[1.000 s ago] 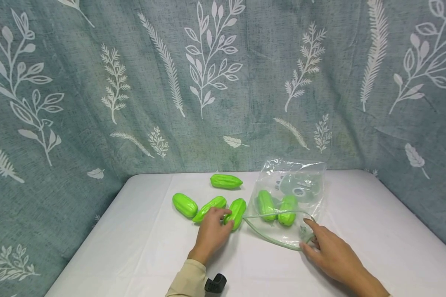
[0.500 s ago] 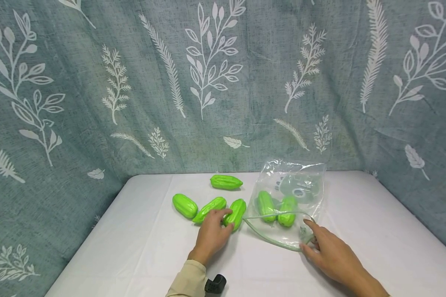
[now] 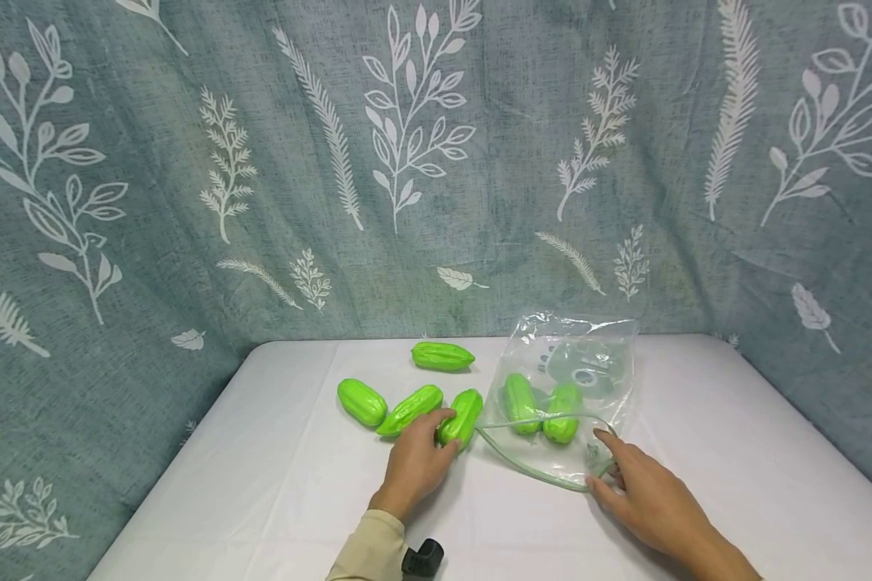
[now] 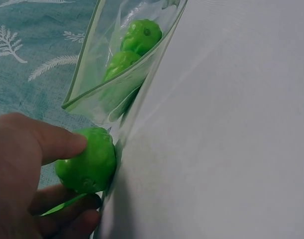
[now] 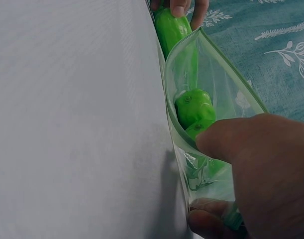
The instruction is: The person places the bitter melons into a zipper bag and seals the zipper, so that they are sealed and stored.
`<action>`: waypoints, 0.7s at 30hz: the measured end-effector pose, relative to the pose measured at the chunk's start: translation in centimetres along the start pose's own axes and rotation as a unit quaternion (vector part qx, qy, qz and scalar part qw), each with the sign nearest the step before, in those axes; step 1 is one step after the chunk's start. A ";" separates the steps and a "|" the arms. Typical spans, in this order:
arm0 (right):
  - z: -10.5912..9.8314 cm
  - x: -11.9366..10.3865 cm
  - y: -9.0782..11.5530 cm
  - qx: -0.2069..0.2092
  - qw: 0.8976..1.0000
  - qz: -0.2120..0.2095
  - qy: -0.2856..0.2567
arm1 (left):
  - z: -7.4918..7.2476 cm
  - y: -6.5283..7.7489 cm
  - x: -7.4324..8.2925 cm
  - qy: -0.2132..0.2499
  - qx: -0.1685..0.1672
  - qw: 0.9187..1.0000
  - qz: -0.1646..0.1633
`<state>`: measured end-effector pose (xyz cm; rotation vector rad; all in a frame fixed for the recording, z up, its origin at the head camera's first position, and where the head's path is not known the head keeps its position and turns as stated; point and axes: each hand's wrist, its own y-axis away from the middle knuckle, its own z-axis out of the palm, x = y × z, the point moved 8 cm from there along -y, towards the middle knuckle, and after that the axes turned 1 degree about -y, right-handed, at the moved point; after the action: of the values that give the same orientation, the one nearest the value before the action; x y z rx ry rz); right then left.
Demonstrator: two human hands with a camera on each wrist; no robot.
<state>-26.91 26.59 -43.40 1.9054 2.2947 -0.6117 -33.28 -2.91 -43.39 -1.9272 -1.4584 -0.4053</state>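
In the head view my left hand (image 3: 419,458) has its thumb and fingers around a bright green, ridged bitter melon (image 3: 464,413) that looks like a toy. The left wrist view shows the thumb on one side of this bitter melon (image 4: 94,162) and fingers on the other. My right hand (image 3: 650,492) grips the right end of a clear zip bag (image 3: 505,375) by its green-edged mouth, which gapes toward the person. Inside the bag lie two more bitter melons (image 3: 521,401). In the right wrist view the thumb rests at the bag's rim (image 5: 177,130), fingers partly hidden below.
Left of the held one lie two loose bitter melons, one angled (image 3: 410,410) beside my left hand and one (image 3: 362,402) farther out. Another bitter melon (image 3: 442,356) lies near the table's back edge. A patterned curtain (image 3: 436,161) hangs behind the white table (image 3: 262,484).
My left hand has shifted very slightly to the right around the bitter melon. The right hand and the zip bag look unmoved.
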 end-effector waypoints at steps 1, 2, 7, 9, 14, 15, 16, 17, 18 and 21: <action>0.0 0.0 0.0 -0.002 1.000 0.001 -0.001 | 0.0 0.0 0.0 0.000 0.001 1.000 0.000; 0.1 0.0 0.0 -0.004 1.000 0.002 -0.001 | -0.1 0.0 -0.1 0.001 0.003 1.000 -0.001; 0.0 0.0 0.0 -0.002 1.000 0.001 -0.002 | -0.3 0.1 -0.2 0.017 0.014 1.000 -0.006; 0.0 0.0 0.0 0.000 1.000 0.000 -0.002 | -0.5 0.1 -0.3 0.032 0.021 0.999 -0.007; 0.0 0.0 0.0 -0.001 1.000 0.001 0.001 | -0.9 0.0 -0.3 0.062 0.046 0.997 -0.004; 0.0 0.0 0.0 -0.001 1.000 0.001 0.001 | -1.0 0.0 -0.3 0.063 0.052 0.997 -0.002; 0.0 0.0 0.0 -0.001 1.000 0.001 0.002 | -1.1 0.0 -0.3 0.063 0.058 0.996 -0.002; 0.0 0.0 0.0 0.000 1.000 0.000 0.002 | -1.2 -0.1 -0.3 0.062 0.064 0.996 0.000; 0.0 0.0 0.0 0.001 1.000 0.000 0.002 | -1.3 -0.1 -0.2 0.061 0.070 0.996 0.001; 0.0 0.0 0.0 0.004 1.000 -0.003 0.001 | -1.6 -0.1 -0.1 0.062 0.089 0.994 0.001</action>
<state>-26.94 26.55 -43.35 1.9030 2.3041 -0.6220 -33.15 -4.02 -42.30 -1.7313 -1.3633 -0.3742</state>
